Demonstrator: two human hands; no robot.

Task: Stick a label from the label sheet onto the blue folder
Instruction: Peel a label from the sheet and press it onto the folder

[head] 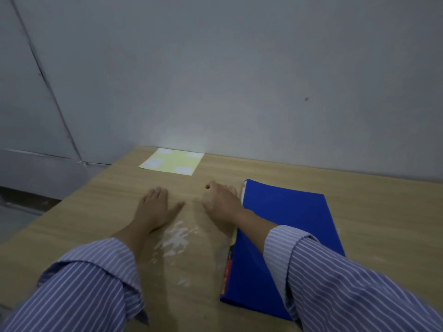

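The blue folder (pixel 282 226) lies closed and flat on the right part of the wooden table, with papers showing along its left edge. A pale yellow label sheet (pixel 172 161) with several white labels rests at the table's far edge by the wall. My left hand (pixel 155 207) lies palm down on the wood, fingers apart, holding nothing. My right hand (pixel 221 202) rests flat just left of the folder's far corner, its forearm crossing over the folder. Both hands are well short of the label sheet.
The wooden table (pixel 374 212) butts against a grey wall at the back. Its left edge runs diagonally, with floor beyond. A whitish smear (pixel 175 240) marks the wood between my forearms. Striped shirt sleeves cover both arms.
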